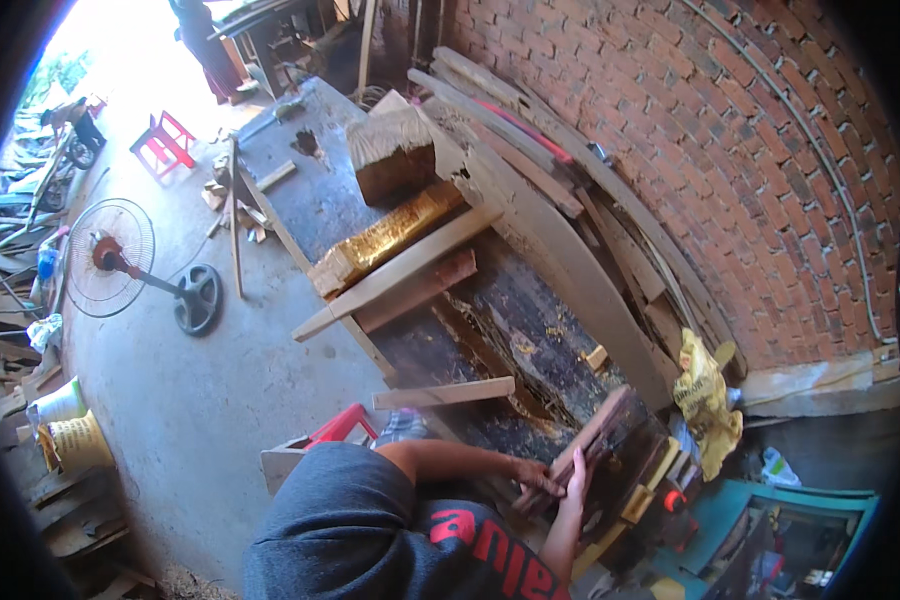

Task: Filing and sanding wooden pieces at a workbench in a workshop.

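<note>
A dark reddish-brown wooden piece [598, 428] lies slantwise over the near end of the dark, worn workbench [440, 345]. My left hand [540, 477] is closed around its lower end. Right beside it, my right hand [577, 482] grips the same piece from its near side, thumb along the wood. The fingers are partly hidden behind the wood and each other. Left of my hands, a lighter wooden strip [445, 393] rests across the bench. A small wood block [597, 357] sits just beyond the piece.
Farther up the bench are a long plank [400, 272], a shiny golden-brown beam [385, 240] and a thick wood block [395, 160]. Boards [570, 240] lean along the brick wall [750, 150]. A yellow sack [705, 405] hangs at right; a fan [110, 255] stands left.
</note>
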`<state>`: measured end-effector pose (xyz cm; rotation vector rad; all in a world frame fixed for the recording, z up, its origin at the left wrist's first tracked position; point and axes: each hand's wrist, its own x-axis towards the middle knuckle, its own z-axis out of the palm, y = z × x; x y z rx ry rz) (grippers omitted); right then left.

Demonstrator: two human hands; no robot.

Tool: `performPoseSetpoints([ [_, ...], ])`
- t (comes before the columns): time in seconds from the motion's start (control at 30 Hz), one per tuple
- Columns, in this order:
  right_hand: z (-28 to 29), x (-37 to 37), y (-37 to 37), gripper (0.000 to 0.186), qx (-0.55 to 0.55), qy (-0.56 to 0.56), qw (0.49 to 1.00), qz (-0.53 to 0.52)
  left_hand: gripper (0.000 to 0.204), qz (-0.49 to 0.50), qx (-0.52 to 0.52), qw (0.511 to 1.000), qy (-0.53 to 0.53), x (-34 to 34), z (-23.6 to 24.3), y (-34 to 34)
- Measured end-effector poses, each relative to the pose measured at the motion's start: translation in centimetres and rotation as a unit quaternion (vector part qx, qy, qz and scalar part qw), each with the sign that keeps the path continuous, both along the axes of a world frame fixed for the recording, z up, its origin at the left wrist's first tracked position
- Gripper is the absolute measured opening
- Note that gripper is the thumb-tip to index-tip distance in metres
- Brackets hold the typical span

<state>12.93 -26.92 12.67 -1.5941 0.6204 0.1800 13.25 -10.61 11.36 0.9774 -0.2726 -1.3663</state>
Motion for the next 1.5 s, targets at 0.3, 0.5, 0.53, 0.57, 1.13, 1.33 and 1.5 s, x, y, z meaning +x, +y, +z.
performPoseSetpoints([
  [0.3, 2.0, -5.1, -2.9, 0.074, -0.042, -0.034, 0.996, -0.071, 0.068, -0.041, 0.196, 0.955, -0.219, 0.5, -4.8, -1.1],
  [0.5, 2.0, -4.4, -3.8, 0.076, -0.198, 0.024, 0.968, -0.152, 0.054, 0.119, 0.324, 0.879, -0.328, 1.7, -3.1, 4.5],
  [0.53, 1.7, -4.2, -4.0, 0.077, -0.184, -0.008, 0.972, -0.146, 0.045, 0.156, 0.338, 0.838, -0.399, 1.8, -2.6, 6.0],
  [0.57, 1.2, -4.4, -4.1, 0.078, -0.144, -0.1, 0.976, -0.13, 0.036, 0.254, 0.254, 0.813, -0.459, 1.8, -2.1, 8.0],
  [1.13, -4.5, -3.2, -6.9, 0.088, -0.427, -0.015, 0.886, -0.181, 0.072, 0.184, 0.538, 0.631, -0.528, 1.6, -1.7, 15.9],
  [1.33, -4.8, 1.0, -8.2, 0.087, -0.5, 0.088, 0.851, -0.132, 0.058, 0.136, 0.582, 0.603, -0.529, 2.1, -3.0, 16.8],
  [1.5, -4.1, 1.7, -8.3, 0.074, -0.569, 0.163, 0.801, -0.093, 0.053, 0.136, 0.567, 0.609, -0.538, 2.1, -4.6, 17.9],
])
